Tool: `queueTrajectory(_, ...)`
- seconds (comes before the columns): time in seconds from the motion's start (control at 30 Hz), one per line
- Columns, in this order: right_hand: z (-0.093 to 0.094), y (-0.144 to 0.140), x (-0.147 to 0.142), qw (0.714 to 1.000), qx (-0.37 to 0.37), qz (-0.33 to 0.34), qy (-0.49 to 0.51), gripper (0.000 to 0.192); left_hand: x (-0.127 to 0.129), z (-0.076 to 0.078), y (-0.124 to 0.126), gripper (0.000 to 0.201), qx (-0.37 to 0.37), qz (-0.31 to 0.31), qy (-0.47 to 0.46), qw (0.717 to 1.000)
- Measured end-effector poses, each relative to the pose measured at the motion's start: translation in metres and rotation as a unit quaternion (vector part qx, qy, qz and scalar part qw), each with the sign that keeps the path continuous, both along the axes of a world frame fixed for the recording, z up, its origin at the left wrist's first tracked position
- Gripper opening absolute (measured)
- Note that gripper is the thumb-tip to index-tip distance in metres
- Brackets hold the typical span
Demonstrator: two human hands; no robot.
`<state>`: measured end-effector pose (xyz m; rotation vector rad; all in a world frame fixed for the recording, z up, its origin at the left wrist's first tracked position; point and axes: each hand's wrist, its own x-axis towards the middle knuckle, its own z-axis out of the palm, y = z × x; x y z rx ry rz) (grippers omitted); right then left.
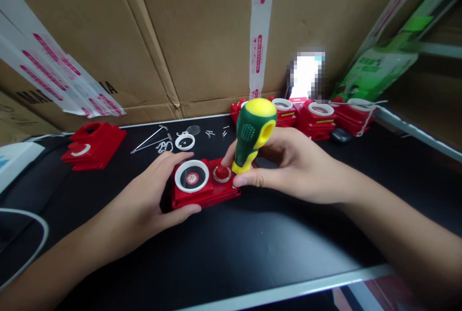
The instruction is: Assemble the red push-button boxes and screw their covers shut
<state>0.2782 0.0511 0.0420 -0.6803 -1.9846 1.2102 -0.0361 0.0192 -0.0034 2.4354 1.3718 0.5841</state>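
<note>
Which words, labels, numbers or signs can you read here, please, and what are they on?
"MA" and a final "A": cardboard box, with tape covering the middle.
Too small or blurred to read: the tape's pink print, print on the green packet, yellow labels on rear red units, round emblem on the front red unit.

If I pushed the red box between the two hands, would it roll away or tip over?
The red box would probably slide rather than roll, since its sides look flat and straight. It seems unlikely to tip, being wider than it is tall. The dark round window may be more fragile, because it looks shiny like glass.
</note>
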Motion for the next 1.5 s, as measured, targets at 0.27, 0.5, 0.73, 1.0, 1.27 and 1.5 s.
queueTrajectory(0.27,-0.003,-0.013,-0.015,0.996,0.006,-0.087,0.008,0.028,-0.001,-0.001,0.000,0.085,0.010,0.001,-0.009,1.000)
queueTrajectory(0.5,-0.001,-0.020,-0.022,0.988,0.029,-0.150,-0.018,0.028,0.004,0.001,-0.004,0.082,0.019,0.011,0.001,1.000)
queueTrajectory(0.73,-0.004,-0.021,-0.025,0.982,0.045,-0.182,-0.031,0.027,0.012,-0.001,-0.017,0.076,0.056,0.028,0.019,0.998)
queueTrajectory(1.0,-0.005,-0.022,-0.026,0.975,0.071,-0.204,-0.040,0.024,0.020,0.000,-0.029,0.078,0.057,0.039,0.033,0.997)
queueTrajectory(1.27,-0.005,-0.020,-0.024,0.973,0.077,-0.215,-0.046,0.027,0.015,0.000,-0.032,0.093,0.061,-0.020,0.022,0.998)
queueTrajectory(1.5,-0.007,-0.011,-0.017,0.982,0.047,-0.184,-0.013,0.032,0.017,0.016,-0.030,0.074,-0.023,-0.109,-0.049,0.993)
